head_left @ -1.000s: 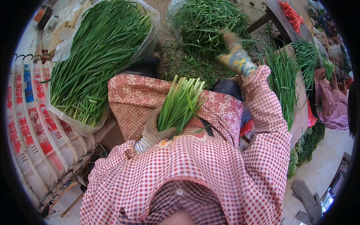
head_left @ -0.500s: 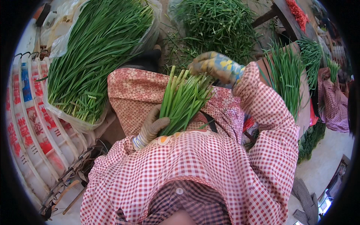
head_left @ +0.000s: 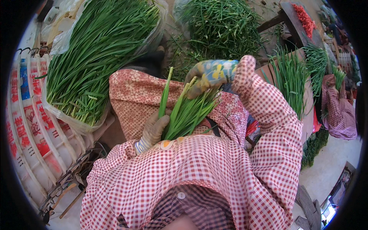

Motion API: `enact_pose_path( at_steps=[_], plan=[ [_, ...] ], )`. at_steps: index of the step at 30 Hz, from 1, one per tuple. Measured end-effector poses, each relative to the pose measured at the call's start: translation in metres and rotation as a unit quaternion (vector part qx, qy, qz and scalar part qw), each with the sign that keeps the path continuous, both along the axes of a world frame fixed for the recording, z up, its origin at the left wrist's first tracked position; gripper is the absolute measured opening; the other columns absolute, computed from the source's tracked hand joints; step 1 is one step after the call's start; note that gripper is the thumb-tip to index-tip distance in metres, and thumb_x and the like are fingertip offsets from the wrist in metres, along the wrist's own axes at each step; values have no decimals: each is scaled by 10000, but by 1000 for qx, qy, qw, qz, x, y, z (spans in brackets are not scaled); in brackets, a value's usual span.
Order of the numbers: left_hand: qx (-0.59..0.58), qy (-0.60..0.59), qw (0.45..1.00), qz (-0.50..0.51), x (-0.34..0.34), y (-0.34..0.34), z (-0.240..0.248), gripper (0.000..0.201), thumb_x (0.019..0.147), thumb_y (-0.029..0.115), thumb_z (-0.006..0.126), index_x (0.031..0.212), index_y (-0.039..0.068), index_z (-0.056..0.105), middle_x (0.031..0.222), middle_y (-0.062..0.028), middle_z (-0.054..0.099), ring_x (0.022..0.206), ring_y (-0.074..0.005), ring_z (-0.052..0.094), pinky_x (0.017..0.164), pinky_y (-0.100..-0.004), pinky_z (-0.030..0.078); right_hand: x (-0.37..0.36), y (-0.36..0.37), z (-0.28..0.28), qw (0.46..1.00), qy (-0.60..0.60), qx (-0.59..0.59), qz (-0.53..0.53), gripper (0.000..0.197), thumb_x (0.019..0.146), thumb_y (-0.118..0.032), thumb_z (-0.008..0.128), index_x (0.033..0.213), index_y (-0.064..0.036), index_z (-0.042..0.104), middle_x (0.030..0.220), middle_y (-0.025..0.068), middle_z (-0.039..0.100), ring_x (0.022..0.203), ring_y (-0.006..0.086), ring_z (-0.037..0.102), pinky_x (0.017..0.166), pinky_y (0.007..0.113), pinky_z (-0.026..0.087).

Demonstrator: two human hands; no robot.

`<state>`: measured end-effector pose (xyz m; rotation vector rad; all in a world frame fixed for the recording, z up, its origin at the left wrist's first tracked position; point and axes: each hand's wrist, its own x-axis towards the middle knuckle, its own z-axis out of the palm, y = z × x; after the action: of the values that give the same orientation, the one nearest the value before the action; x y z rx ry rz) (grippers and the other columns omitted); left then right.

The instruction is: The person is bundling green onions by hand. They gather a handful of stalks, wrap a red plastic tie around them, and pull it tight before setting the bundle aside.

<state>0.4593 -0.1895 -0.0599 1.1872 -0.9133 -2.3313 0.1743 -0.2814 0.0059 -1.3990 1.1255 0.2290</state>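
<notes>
Right hand (head_left: 212, 74) had dropped to the gathered bunch (head_left: 184, 120).
Left hand (head_left: 153, 128) clasped it; right grip was unclear; upper-left pile (head_left: 103, 50) lay unbunched.

Far L of frame, approx. mid-height, we see lg. red char.-type print (head_left: 43, 147) on a ribbed white plastic panel (head_left: 33, 165); it's curved & partly hidden, so we can't read it.

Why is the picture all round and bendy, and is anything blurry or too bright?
Head view: the wide fisheye lens leaves black corners, and the white crate looks curved near the left rim; head view: the right hand looks slightly blurry over the green leaves; head view: a bright patch glares at lower right.
</notes>
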Motion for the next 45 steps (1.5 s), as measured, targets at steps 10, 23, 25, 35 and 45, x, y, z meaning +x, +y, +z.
enact_pose_path(
  at_steps=[10,23,25,35,45],
  plan=[
    [-79,8,994,-69,-10,-2,-7,933,733,297,829,1457,64,288,1386,-117,448,1233,-246,473,1031,-392,396,-8,30,-49,957,-55,-131,-252,271,869,-139,650,1127,-56,672,938,42,703,846,122,640,763,244,509],
    [79,41,996,29,-4,6,11,541,846,107,666,1345,21,474,1247,-118,593,1109,-222,579,967,-372,478,-62,37,-36,897,-80,-260,-349,464,865,-445,650,1194,-118,643,1129,108,653,1090,247,598,969,361,462],
    [69,58,994,54,-6,12,10,518,849,70,653,1339,42,488,1240,-116,600,1104,-224,585,965,-382,483,-28,46,-28,921,-123,-212,-305,460,836,-307,745,1166,-20,605,1116,72,636,1041,177,592,913,324,485],
    [34,37,995,91,-10,19,11,522,842,-42,641,1334,64,501,1239,-116,609,1111,-231,597,952,-401,500,-13,63,-62,903,-115,-146,-388,479,691,-350,815,1015,-53,625,847,71,669,773,153,637,676,299,508],
    [-105,-3,991,86,-11,35,13,506,828,-31,689,1299,55,526,1198,-108,625,1076,-202,608,927,-359,506,-12,59,-30,955,-95,-9,-281,558,764,-188,796,1239,-44,542,1148,143,626,905,190,660,803,311,530]
  ],
)
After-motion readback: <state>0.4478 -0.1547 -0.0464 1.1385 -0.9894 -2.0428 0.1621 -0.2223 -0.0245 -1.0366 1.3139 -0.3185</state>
